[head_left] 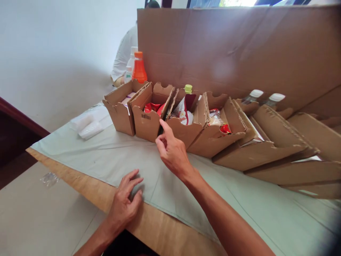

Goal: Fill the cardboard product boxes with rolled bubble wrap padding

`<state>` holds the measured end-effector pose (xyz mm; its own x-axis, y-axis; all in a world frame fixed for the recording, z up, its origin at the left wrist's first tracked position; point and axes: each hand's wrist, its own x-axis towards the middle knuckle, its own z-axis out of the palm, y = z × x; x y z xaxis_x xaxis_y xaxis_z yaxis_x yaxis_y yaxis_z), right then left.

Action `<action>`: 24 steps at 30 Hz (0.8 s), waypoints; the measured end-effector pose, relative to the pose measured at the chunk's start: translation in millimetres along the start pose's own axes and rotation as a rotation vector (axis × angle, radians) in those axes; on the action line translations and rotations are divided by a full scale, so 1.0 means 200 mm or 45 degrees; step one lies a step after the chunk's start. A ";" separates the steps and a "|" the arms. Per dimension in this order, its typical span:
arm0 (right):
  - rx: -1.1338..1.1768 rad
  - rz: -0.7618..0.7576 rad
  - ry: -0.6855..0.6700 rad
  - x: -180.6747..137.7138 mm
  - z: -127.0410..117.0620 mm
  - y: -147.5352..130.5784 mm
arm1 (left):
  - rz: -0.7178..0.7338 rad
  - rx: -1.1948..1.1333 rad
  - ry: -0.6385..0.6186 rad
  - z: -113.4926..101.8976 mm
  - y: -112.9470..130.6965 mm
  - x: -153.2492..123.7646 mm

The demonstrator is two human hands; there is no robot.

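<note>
**A:** Which box are you at?

**B:** My right hand is at the third box from the left. My index fingertip is on its top front corner, just beside the second box. My other fingers are loosely curled and pinch nothing.

**A:** What's in it?

**B:** A white and red pouch, and at the back a bottle showing only its lime-green cap. The box is plain brown corrugated card with an open top, a notched back wall and a ragged cut rim.

**A:** And the neighbours?

**B:** The second box holds red packets and has a barcode label on its front. The first box holds something pale with purple on it, mostly hidden by its wall. The fourth box holds a clear packet and a small red thing.

**A:** Anything you can't make out?

**B:** The boxes further right look stretched and low, and I can't see into them. Two white-capped bottles stand behind them. A tall cardboard sheet hides most of a person in white, and an orange bottle stands behind the first box.

**A:** Your other hand?

**B:** My left hand lies flat with its fingers spread on the edge of the grey-green cloth, holding nothing.
</note>
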<state>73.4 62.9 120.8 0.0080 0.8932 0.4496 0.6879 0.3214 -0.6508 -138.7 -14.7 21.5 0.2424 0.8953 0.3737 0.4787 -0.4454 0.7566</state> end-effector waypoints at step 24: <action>0.118 0.235 0.102 -0.70 -0.66 -0.20 | -0.448 -0.813 0.481 -0.25 -0.02 0.02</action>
<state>141.6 -115.7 165.1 0.1878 0.9130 0.3622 0.5997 0.1855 -0.7784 -180.8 -9.4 47.2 -0.1872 0.9741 0.1266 -0.1263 -0.1516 0.9803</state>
